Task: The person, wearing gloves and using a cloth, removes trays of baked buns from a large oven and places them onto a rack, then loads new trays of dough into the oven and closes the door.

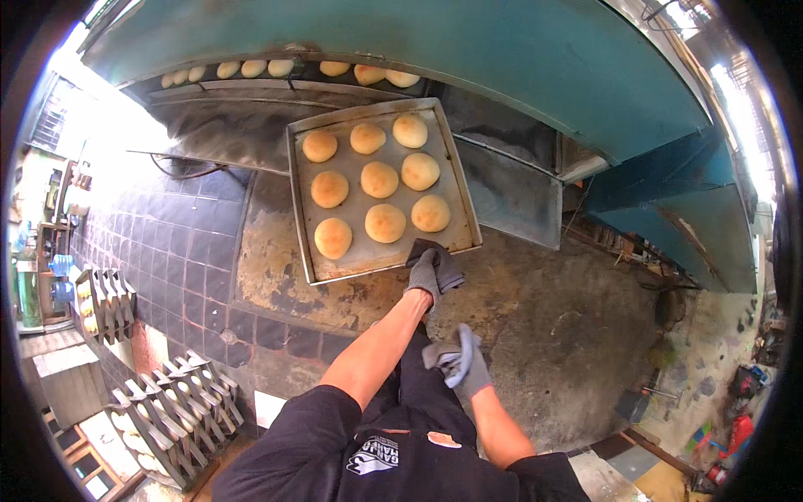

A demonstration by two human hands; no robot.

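A square metal baking tray [355, 257] bears several round buns [379, 179], pale with golden-brown tops, set in rows. My left hand [424, 277], in a grey glove, is closed over a dark folded cloth [447, 269] at the tray's near edge, gripping the rim through it. The tray's far side reaches to the oven opening [351, 99]. Lower down and to the right, before my legs, my gloved right hand [475, 375] is closed around a grey-blue cloth [452, 358], apart from the tray.
More buns [253, 69] sit inside the long blue-green oven [435, 38]. A lowered metal flap [514, 192] lies right of the tray. Stacked racks [180, 410] of pale dough pieces stand at the lower left. Dark tiles [192, 226] cover the left side; worn concrete floor [569, 335] lies right.
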